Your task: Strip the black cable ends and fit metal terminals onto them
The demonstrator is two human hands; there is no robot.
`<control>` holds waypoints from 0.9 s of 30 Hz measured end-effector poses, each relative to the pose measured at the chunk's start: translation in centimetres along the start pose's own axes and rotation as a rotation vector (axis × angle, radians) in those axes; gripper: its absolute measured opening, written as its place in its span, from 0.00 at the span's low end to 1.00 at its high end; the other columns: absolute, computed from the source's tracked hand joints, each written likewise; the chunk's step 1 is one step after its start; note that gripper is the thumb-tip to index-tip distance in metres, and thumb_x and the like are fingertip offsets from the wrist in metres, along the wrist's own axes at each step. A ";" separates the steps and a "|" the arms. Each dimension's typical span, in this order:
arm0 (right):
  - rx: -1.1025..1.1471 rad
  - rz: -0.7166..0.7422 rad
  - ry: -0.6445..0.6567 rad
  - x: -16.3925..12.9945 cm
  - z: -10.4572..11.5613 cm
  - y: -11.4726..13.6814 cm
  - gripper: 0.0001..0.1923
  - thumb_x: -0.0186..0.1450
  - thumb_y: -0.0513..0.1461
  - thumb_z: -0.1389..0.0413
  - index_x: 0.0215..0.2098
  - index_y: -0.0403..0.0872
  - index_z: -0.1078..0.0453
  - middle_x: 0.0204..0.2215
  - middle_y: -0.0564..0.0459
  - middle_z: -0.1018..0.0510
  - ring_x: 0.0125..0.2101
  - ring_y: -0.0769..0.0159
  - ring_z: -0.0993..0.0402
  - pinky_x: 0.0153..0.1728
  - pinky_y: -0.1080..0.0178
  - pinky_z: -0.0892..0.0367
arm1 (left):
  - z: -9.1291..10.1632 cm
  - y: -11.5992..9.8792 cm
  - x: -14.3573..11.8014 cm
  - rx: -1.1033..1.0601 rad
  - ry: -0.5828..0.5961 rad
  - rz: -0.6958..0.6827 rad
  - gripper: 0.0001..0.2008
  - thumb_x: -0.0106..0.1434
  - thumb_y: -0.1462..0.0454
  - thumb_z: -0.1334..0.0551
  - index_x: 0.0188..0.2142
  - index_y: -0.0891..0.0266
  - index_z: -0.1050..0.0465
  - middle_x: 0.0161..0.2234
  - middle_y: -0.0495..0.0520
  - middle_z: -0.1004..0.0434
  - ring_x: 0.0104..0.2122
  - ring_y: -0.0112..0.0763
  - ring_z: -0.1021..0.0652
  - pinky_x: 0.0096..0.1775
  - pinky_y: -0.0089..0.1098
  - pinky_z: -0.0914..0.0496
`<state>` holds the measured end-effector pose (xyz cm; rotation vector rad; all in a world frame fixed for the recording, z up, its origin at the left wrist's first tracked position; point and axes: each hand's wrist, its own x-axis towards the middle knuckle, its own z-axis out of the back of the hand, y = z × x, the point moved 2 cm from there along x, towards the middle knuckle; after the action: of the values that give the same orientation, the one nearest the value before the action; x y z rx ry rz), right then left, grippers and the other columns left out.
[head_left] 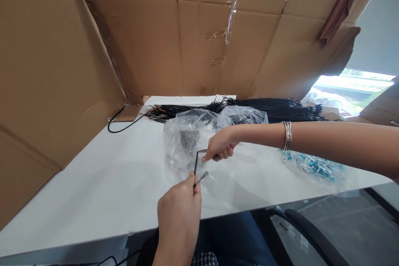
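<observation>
While the left hand (179, 205) clamps a thin black cable (196, 164) and frayed silver strands (203, 176) near the front edge of the white tabletop (118, 183), apparently for steadiness, the right hand (220, 144) pinches a slim grey strip (202, 151) at the cable's upper end.

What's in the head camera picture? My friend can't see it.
The left hand holds a black cable and frayed silvery strands over a white table; the right hand pinches something thin by the cable's tip. Behind are a clear bag, black wires and cardboard.
</observation>
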<state>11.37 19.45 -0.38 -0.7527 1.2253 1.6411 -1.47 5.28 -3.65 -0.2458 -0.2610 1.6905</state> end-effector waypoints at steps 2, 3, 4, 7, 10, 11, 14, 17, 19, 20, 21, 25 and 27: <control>0.007 0.002 0.007 0.2 -0.2 -0.1 0.27 0.69 0.52 0.50 0.18 0.45 0.45 0.15 0.66 0.52 0.12 0.80 0.59 0.11 0.74 0.60 | 0.0 -0.1 0.0 -0.007 0.002 -0.002 0.17 0.66 0.65 0.48 0.48 0.58 0.22 0.34 0.59 0.16 0.34 0.47 0.19 0.31 0.34 0.40; 0.011 0.001 0.008 0.3 -0.2 -0.2 0.27 0.69 0.52 0.50 0.18 0.45 0.44 0.15 0.66 0.52 0.12 0.80 0.59 0.11 0.74 0.60 | 0.0 -0.1 0.0 -0.012 0.004 -0.004 0.17 0.66 0.65 0.48 0.47 0.58 0.21 0.33 0.60 0.16 0.34 0.47 0.19 0.31 0.34 0.40; 0.014 0.001 0.008 0.4 -0.3 -0.2 0.27 0.69 0.52 0.50 0.18 0.45 0.44 0.15 0.66 0.51 0.12 0.80 0.59 0.11 0.74 0.60 | 0.0 -0.2 0.0 -0.018 0.005 -0.005 0.18 0.66 0.66 0.48 0.47 0.58 0.21 0.33 0.60 0.16 0.33 0.47 0.19 0.30 0.34 0.41; 0.021 -0.001 0.007 0.6 -0.4 -0.4 0.26 0.68 0.52 0.48 0.19 0.45 0.44 0.16 0.66 0.51 0.13 0.80 0.59 0.12 0.74 0.60 | 0.0 -0.2 -0.1 -0.046 0.009 -0.009 0.18 0.66 0.66 0.49 0.44 0.58 0.21 0.30 0.59 0.17 0.31 0.45 0.19 0.28 0.33 0.43; 0.030 0.004 -0.014 0.5 -0.2 -0.4 0.25 0.68 0.50 0.47 0.19 0.45 0.43 0.16 0.66 0.52 0.13 0.80 0.59 0.12 0.73 0.61 | -0.1 -0.1 -0.1 -0.084 0.001 -0.010 0.17 0.65 0.66 0.49 0.42 0.57 0.21 0.27 0.57 0.19 0.29 0.43 0.21 0.27 0.32 0.45; 0.037 0.011 -0.034 0.3 0.0 -0.4 0.24 0.68 0.49 0.47 0.20 0.45 0.43 0.16 0.66 0.52 0.14 0.79 0.59 0.12 0.73 0.61 | -0.1 0.0 -0.1 -0.101 -0.004 -0.011 0.16 0.65 0.66 0.49 0.40 0.57 0.21 0.26 0.57 0.20 0.28 0.42 0.21 0.27 0.32 0.45; 0.066 0.061 -0.136 -0.6 0.5 -0.5 0.21 0.67 0.47 0.46 0.21 0.45 0.41 0.16 0.66 0.51 0.14 0.79 0.59 0.13 0.72 0.61 | -0.1 0.3 0.2 -0.182 -0.013 -0.025 0.15 0.66 0.65 0.50 0.31 0.58 0.25 0.22 0.53 0.24 0.24 0.39 0.24 0.26 0.32 0.46; 0.091 0.137 -0.284 -1.9 0.8 -0.9 0.18 0.64 0.48 0.43 0.24 0.45 0.39 0.16 0.65 0.48 0.15 0.78 0.57 0.14 0.71 0.59 | 0.0 0.9 0.6 -0.301 -0.012 -0.037 0.13 0.68 0.61 0.51 0.32 0.57 0.30 0.19 0.49 0.30 0.21 0.35 0.27 0.25 0.32 0.41; 0.097 0.194 -0.396 -2.8 0.4 -1.3 0.18 0.63 0.48 0.42 0.25 0.45 0.38 0.17 0.63 0.45 0.16 0.77 0.52 0.15 0.70 0.53 | 0.1 1.2 0.7 -0.541 0.008 -0.036 0.10 0.68 0.56 0.50 0.36 0.56 0.34 0.17 0.44 0.34 0.19 0.33 0.29 0.26 0.31 0.35; 0.100 0.224 -0.449 -3.1 0.1 -1.6 0.17 0.63 0.48 0.41 0.26 0.46 0.39 0.18 0.62 0.43 0.17 0.76 0.49 0.17 0.70 0.50 | 0.1 1.4 0.8 -0.716 0.033 -0.033 0.09 0.67 0.55 0.48 0.38 0.56 0.36 0.15 0.41 0.36 0.18 0.32 0.31 0.27 0.31 0.32; 0.106 0.255 -0.495 -3.4 -0.3 -1.9 0.16 0.62 0.47 0.41 0.27 0.46 0.39 0.19 0.61 0.41 0.18 0.75 0.46 0.18 0.69 0.46 | 0.1 1.5 0.8 -0.906 0.069 -0.029 0.10 0.66 0.53 0.47 0.38 0.56 0.37 0.14 0.39 0.38 0.16 0.30 0.32 0.29 0.32 0.29; 0.166 0.371 -0.619 -4.0 -2.6 -3.0 0.09 0.68 0.44 0.51 0.35 0.46 0.38 0.25 0.58 0.37 0.23 0.70 0.38 0.27 0.65 0.37 | 0.5 1.5 0.6 -1.443 0.257 0.021 0.10 0.63 0.55 0.40 0.37 0.57 0.36 0.15 0.38 0.34 0.16 0.25 0.32 0.39 0.40 0.24; 0.188 0.425 -0.646 -4.2 -3.9 -3.5 0.14 0.71 0.43 0.59 0.41 0.46 0.35 0.28 0.56 0.37 0.27 0.68 0.36 0.34 0.63 0.35 | 0.6 1.3 0.4 -1.606 0.342 0.041 0.08 0.62 0.59 0.38 0.32 0.60 0.33 0.18 0.41 0.32 0.19 0.24 0.29 0.43 0.41 0.24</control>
<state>15.99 14.68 0.68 0.1792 1.0740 1.8636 -2.99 5.48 -3.48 -1.6782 -1.3086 1.0788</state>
